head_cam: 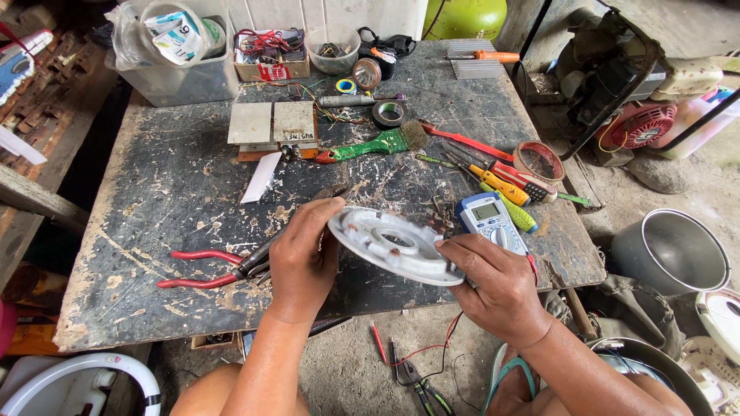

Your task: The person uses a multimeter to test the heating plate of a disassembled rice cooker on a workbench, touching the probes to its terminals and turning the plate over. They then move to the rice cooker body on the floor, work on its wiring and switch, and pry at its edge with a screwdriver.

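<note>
Centrally, a round white plastic disc [395, 245] with a ring-shaped hub is held tilted above the near edge of the scarred black counter [177, 192]. It is gripped on both sides: the left hand [303, 258] is closed on its left rim, with the thumb laid along the top, and the right hand [497, 283] is clamped on its right rim, fingers curled over the edge. The two hands are kept apart by the width of the disc.

Just left of the disc, beneath the left hand, red-handled pliers [212, 270] are laid flat on the counter. Immediately right of the disc, a blue digital multimeter [489, 219] is seen, partly covered by the right hand. Beyond the multimeter, a yellow-handled screwdriver [501, 185] and a roll of brown tape [539, 161] are placed. Behind the disc, a green-handled paintbrush [374, 144] is laid crosswise, and a roll of black tape [389, 113] is set further back. Below the disc, on the floor, small green-handled cutters [420, 383] and red test leads [416, 353] are found.
</note>
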